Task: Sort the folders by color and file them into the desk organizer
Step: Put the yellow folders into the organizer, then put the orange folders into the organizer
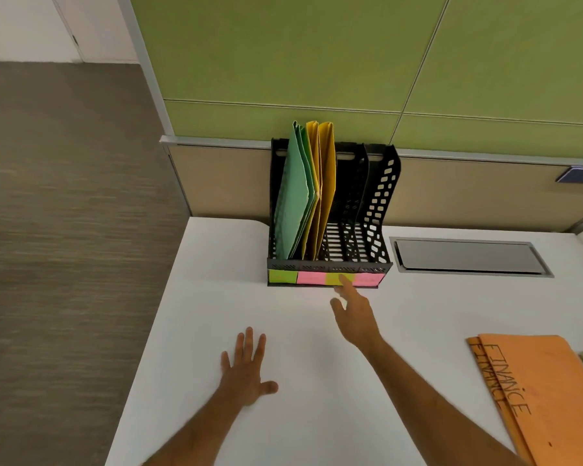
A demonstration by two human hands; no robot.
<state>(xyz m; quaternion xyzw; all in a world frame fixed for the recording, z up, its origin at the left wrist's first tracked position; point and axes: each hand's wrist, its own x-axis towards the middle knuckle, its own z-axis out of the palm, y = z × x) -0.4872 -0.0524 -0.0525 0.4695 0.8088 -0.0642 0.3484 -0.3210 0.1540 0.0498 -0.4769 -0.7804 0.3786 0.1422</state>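
Evidently both hands hold nothing: left hand (246, 371) flat on the bench (199, 314), right hand (354, 311) open, fingers reaching the organizer (377, 210). Orange folders (535, 398) lie at right; light, floppy card, best pinched along the spine edge.

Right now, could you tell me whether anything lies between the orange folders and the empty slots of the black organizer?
Nothing visible does: bare white desk separates the orange paper folders from the black plastic organizer. Only the right hand reaches toward its front labels.
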